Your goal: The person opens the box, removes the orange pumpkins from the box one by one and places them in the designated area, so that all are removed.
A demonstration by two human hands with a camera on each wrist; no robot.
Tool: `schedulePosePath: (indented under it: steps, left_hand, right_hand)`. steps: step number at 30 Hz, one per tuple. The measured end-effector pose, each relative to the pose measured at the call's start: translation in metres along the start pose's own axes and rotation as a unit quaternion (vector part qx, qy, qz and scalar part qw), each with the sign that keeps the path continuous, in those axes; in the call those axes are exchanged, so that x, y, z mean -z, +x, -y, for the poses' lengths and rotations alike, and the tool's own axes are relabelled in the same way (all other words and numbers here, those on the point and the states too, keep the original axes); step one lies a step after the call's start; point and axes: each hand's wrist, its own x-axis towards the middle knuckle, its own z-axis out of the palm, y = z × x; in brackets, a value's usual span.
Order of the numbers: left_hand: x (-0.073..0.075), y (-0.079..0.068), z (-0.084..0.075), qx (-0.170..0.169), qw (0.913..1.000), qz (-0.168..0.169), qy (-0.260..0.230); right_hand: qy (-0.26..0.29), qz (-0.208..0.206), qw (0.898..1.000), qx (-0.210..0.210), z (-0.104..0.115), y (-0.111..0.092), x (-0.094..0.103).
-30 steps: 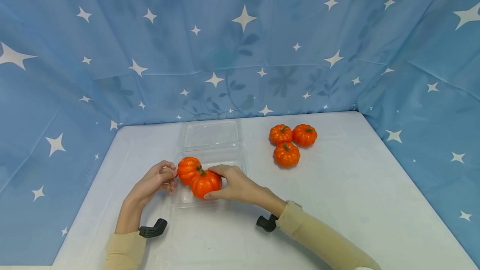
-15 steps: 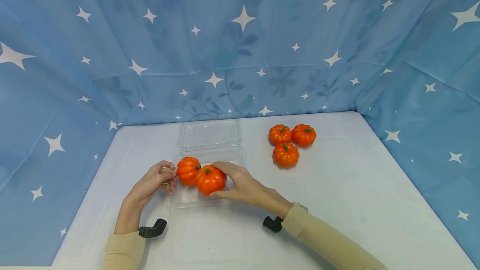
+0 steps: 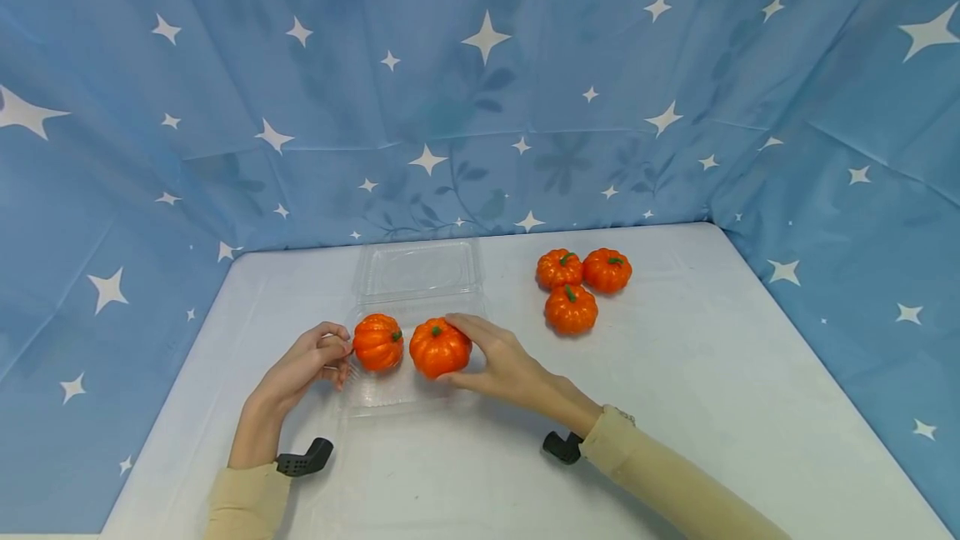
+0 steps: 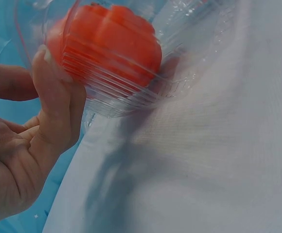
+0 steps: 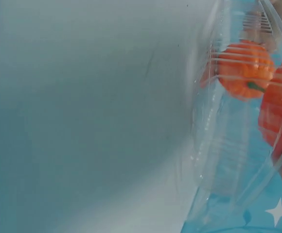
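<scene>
A clear plastic clamshell container (image 3: 386,397) lies with its lid (image 3: 420,269) folded back away from me. Inside its left part sits a small orange toy pumpkin (image 3: 378,343), stem pointing right. My left hand (image 3: 303,367) pinches the container's left rim; in the left wrist view, thumb and finger (image 4: 53,97) meet at the ribbed wall. My right hand (image 3: 502,363) grips a second toy pumpkin (image 3: 439,347) between thumb and fingers, over the container's right part. A gap separates the two pumpkins in the head view. Whether the held one touches the container's floor, I cannot tell.
Three more toy pumpkins stand in a cluster to the right: a front one (image 3: 571,310), a back left one (image 3: 559,269) and a back right one (image 3: 607,271). A white cloth covers the table (image 3: 675,373). Behind it hangs a blue starry curtain (image 3: 337,90).
The right hand has moved its pumpkin rightward and slightly away from me, opening a gap from the other pumpkin. The left hand stays at the rim.
</scene>
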Motion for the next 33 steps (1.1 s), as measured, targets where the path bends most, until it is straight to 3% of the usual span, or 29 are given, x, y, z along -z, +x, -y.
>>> schedulePosePath:
  steps: [5,16,33]
  left_hand:
    - [-0.001,0.0,-0.001,0.004,1.0,-0.004,0.002]
    - [-0.001,-0.002,-0.002,0.005,1.0,-0.004,0.004]
    - [-0.001,-0.001,-0.002,0.008,0.9999,-0.005,0.008]
  right_hand:
    - [-0.004,-0.01,1.0,-0.017,-0.002,-0.004,0.007]
    - [-0.03,-0.054,0.998,-0.012,-0.016,-0.014,0.027]
    - [-0.074,-0.126,0.988,-0.055,-0.039,-0.022,0.064]
